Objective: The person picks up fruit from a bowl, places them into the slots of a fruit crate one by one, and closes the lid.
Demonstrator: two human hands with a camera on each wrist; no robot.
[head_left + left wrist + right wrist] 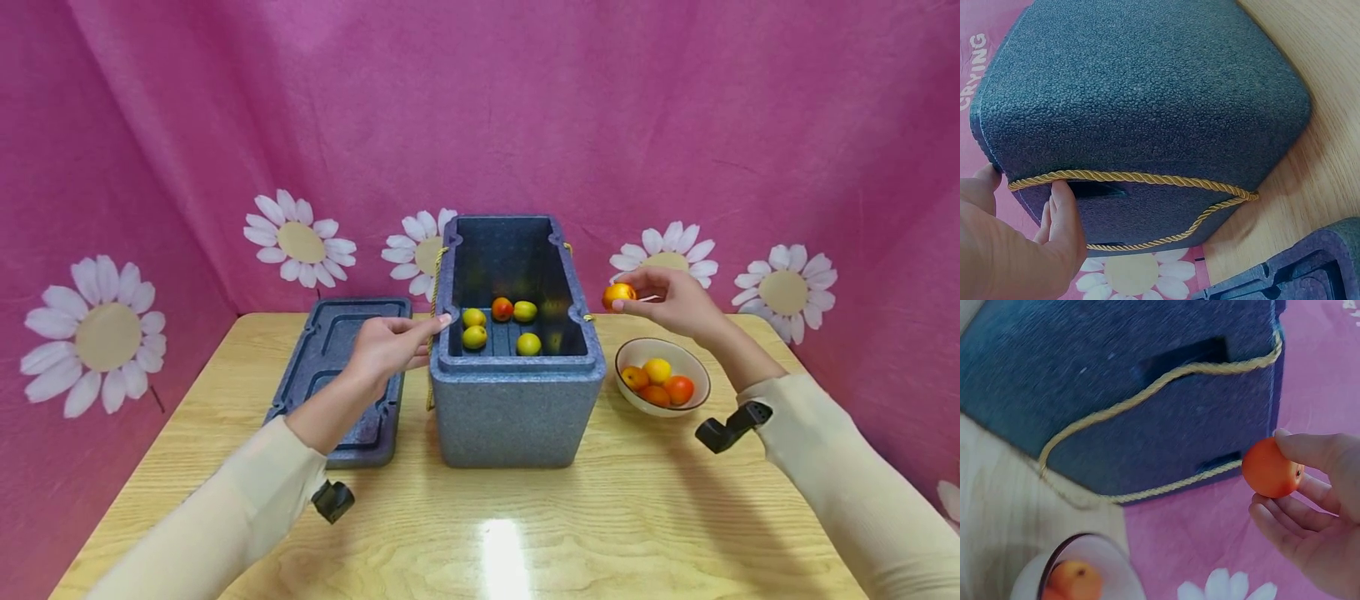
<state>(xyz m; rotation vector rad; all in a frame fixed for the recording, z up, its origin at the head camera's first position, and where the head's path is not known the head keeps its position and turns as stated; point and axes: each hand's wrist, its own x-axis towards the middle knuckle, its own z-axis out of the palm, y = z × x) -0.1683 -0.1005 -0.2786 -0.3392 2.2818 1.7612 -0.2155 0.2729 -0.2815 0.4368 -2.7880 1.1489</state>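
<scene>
Across gap from box rim [517,365], right hand [672,302] pinches orange fruit [617,294].

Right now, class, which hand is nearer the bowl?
Right. The right hand, holding a fruit, is raised near the bowl; the left hand holds the box on the side away from the bowl.

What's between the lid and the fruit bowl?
Head view: the box stands between the lid and the bowl; the left hand, gripping the box's left rim, reaches over the lid-side gap.
</scene>
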